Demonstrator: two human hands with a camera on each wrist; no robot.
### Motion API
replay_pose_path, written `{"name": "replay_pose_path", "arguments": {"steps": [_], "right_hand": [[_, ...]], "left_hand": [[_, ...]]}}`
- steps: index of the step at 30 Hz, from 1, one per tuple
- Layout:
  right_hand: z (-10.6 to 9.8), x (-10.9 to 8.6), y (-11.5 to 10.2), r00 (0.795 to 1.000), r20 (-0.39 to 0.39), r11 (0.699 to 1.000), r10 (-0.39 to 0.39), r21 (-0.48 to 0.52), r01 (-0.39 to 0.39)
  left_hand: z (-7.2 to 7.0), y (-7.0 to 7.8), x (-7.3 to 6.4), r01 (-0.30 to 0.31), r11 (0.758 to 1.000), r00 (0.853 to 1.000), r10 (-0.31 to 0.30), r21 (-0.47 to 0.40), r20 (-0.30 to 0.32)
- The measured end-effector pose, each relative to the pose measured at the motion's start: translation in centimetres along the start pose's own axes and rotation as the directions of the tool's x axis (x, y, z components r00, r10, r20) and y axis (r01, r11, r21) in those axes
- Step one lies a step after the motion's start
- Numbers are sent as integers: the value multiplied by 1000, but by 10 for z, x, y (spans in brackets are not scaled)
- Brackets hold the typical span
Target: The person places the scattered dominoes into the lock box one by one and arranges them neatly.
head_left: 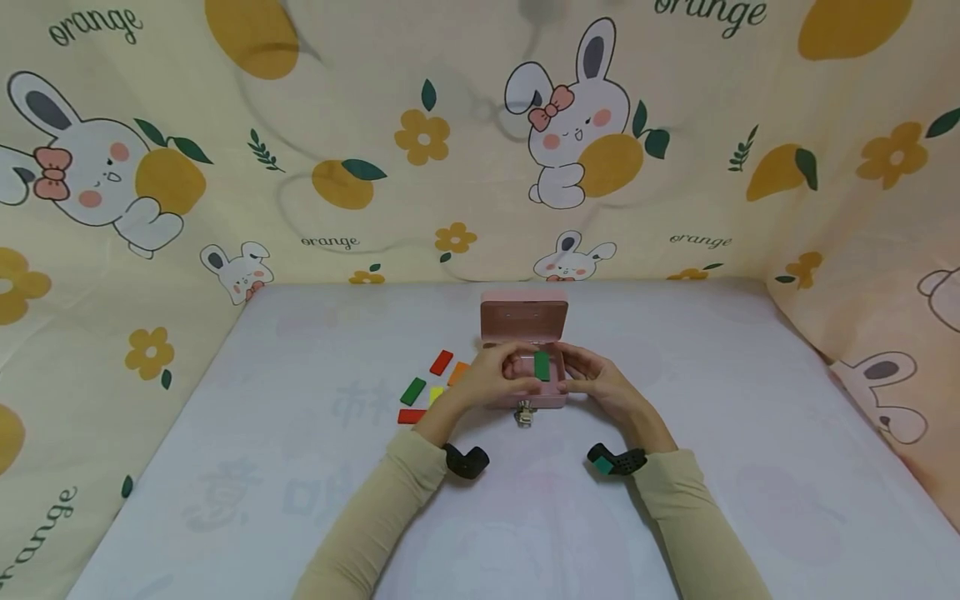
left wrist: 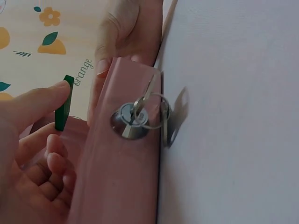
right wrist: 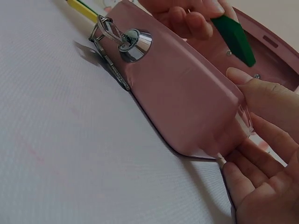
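Observation:
A small pink metal lock box (head_left: 551,401) stands on the table with its lid (head_left: 523,321) raised. Over its inside, my left hand (head_left: 486,377) pinches a green block (head_left: 542,366) between thumb and fingers; the block (left wrist: 64,105) is tilted upright in the left wrist view. At the box's right end my right hand (head_left: 609,387) grips the wall, thumb (right wrist: 266,93) by the top edge and fingers down the side. A key on a ring (right wrist: 110,32) sits in the front lock (right wrist: 135,45), with another key hanging from the ring. The box's floor is partly hidden by my hands.
Left of the box lie several flat blocks: red ones (head_left: 442,362), a green one (head_left: 413,391), an orange one (head_left: 457,373) and a yellow one (head_left: 437,393), some partly behind my left hand. A white cloth (head_left: 300,500) covers the table; a printed curtain (head_left: 465,192) surrounds it.

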State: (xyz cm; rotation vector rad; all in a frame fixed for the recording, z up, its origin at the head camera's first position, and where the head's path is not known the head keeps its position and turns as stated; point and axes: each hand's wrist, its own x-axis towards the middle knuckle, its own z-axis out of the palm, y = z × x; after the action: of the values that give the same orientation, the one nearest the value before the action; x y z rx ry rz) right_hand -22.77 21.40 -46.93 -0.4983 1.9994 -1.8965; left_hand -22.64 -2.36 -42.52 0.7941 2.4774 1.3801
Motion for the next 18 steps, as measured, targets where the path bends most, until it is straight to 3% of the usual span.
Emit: {"name": "replay_pose_path", "arguments": {"steps": [6,18], "right_hand": [[0,0,0,1000,-5,1000,14,-12,-14],[-1,0,-1,1000,-8,1000,23,4,-23]], "left_hand": [[4,1,3,37,999,999,-37,-9,2],[12,0,10,74,993,997,-75,95,12]]}}
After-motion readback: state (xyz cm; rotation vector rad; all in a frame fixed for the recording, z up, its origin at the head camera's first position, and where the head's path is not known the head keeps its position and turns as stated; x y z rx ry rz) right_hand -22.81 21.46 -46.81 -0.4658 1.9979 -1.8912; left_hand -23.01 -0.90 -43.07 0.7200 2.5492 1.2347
